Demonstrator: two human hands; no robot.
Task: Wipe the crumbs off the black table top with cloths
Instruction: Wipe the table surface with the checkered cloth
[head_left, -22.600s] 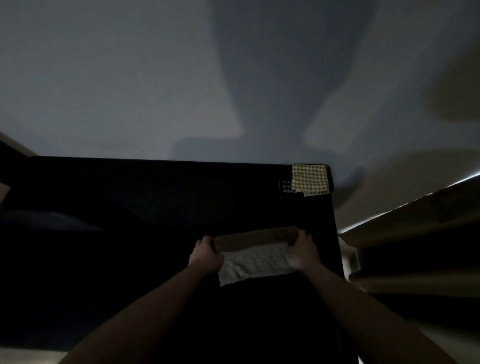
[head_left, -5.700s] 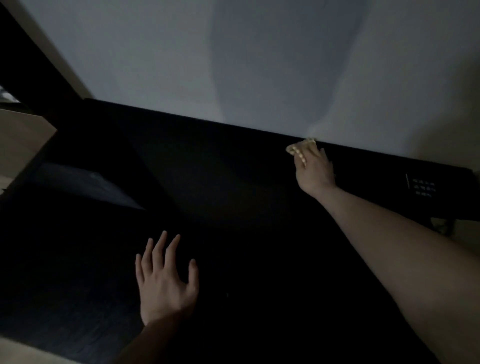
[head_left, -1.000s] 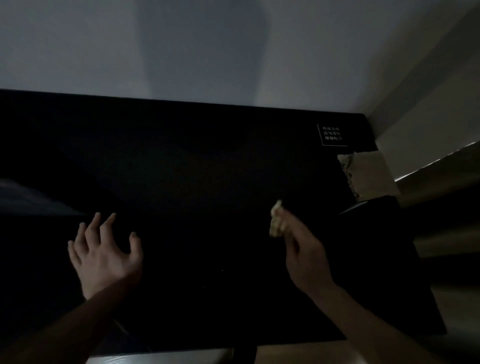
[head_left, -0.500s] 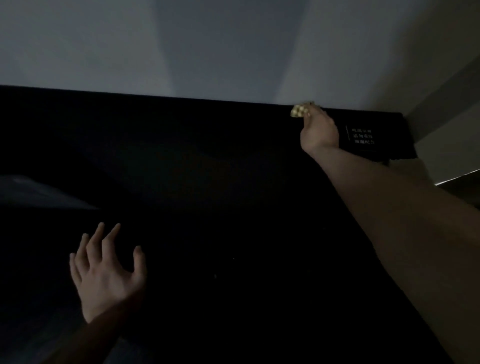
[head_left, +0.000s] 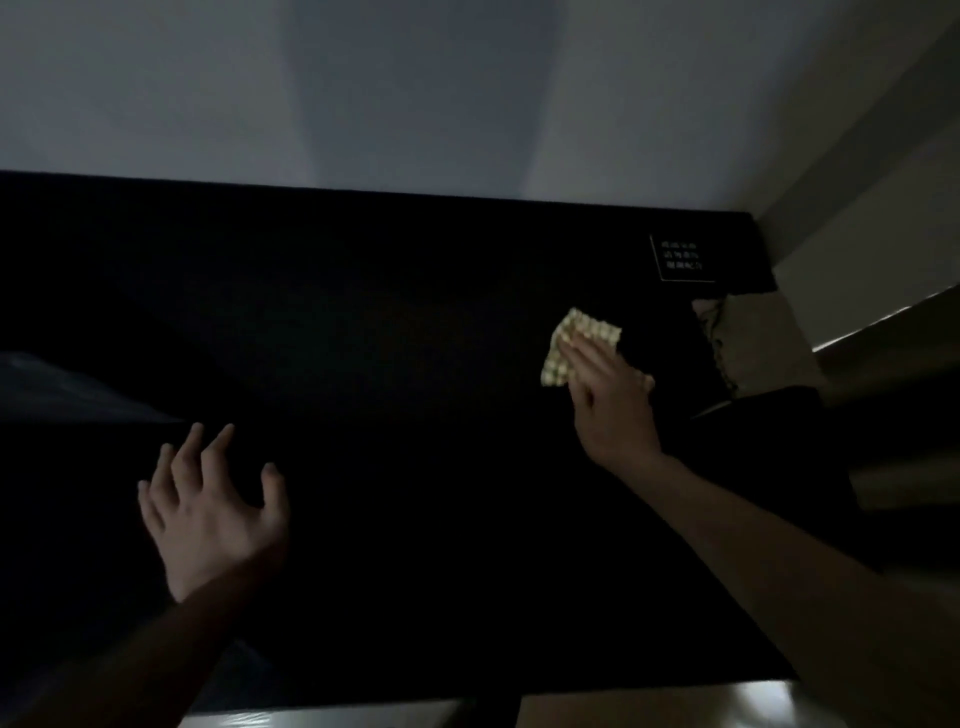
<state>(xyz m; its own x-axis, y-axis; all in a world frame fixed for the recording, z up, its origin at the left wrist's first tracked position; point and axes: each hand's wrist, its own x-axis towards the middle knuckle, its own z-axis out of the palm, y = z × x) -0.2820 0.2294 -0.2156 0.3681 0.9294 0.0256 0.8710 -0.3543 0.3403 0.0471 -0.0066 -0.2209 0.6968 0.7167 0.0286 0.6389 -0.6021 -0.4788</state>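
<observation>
One black table top (head_left: 395, 364) filled most of the view: a flat, matte, rectangular slab with a straight far edge set against a pale, smooth wall (head_left: 415, 88). The lighting was dim, and no crumbs could be made out on the dark surface.

Two cloths were visible. One pale cloth (head_left: 748, 338), coarse in texture with a ragged dark edge, lay at the table's right edge, just below the far right corner. One checked cloth (head_left: 576, 332), yellow and white in a small grid pattern and crumpled into an uneven patch, lay on the table top right of centre, near the pale cloth but apart from it.

One small square label (head_left: 681, 257) with white lines of unreadable print sat near the far right corner.

Two bare hands were present. The right hand (head_left: 610, 400) lay flat on the checked cloth, fingers straight and together, pressing it to the surface without clenching. The left hand (head_left: 213, 509) was at the near left with fingers spread and relaxed, grasping nothing; contact with the table could not be determined.
</observation>
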